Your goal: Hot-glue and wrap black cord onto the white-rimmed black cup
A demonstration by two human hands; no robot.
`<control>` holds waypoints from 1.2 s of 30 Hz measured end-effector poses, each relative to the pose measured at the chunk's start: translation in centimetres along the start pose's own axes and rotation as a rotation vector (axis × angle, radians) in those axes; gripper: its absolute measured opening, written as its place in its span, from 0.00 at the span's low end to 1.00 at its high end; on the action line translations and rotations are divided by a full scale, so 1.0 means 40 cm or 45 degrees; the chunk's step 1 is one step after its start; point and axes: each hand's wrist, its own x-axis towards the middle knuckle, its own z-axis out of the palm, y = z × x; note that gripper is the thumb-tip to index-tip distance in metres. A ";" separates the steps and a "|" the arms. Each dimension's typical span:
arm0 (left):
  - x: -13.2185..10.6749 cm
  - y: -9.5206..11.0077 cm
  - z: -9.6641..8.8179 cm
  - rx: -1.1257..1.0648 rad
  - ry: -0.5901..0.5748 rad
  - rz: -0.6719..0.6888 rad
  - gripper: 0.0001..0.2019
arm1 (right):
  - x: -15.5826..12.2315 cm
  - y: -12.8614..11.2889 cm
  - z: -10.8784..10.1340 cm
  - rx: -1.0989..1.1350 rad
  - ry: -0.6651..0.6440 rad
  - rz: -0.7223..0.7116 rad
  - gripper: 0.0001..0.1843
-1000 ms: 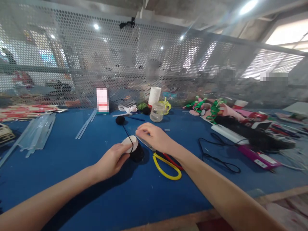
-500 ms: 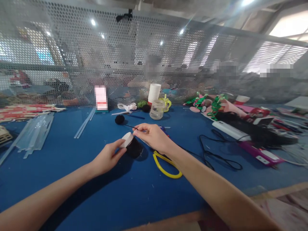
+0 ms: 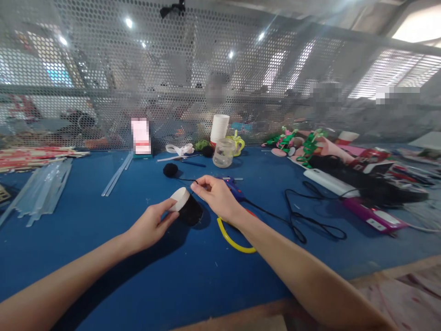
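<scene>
Now both hands meet over the blue tabletop (image 3: 86,239), working a cup and a black yarn.

Largest first: the tabletop carries a mesh screen (image 3: 103,69) along its far edge, clear sticks (image 3: 44,186) far left and a clutter of ribbons (image 3: 303,149) far right. Nearer lie yellow scissors (image 3: 234,239) and a blue glue gun (image 3: 236,189), just right of the hands. The left hand (image 3: 149,225) pinches a cup (image 3: 184,207), half wrapped in black, lying on its side with its white base up and left. The right hand (image 3: 217,195), just beside the cup's far right, pinches the yarn (image 3: 188,179), which runs back and left to a small ball (image 3: 170,169).
</scene>
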 end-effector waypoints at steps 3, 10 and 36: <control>-0.001 0.002 -0.001 0.008 -0.009 0.002 0.08 | 0.003 0.004 0.003 -0.043 -0.005 0.005 0.09; 0.000 0.005 -0.003 0.039 -0.022 -0.001 0.09 | 0.009 0.032 0.013 0.017 -0.049 0.048 0.10; -0.002 0.013 0.009 -0.117 -0.023 -0.107 0.14 | -0.036 0.008 0.061 -0.280 0.094 0.036 0.10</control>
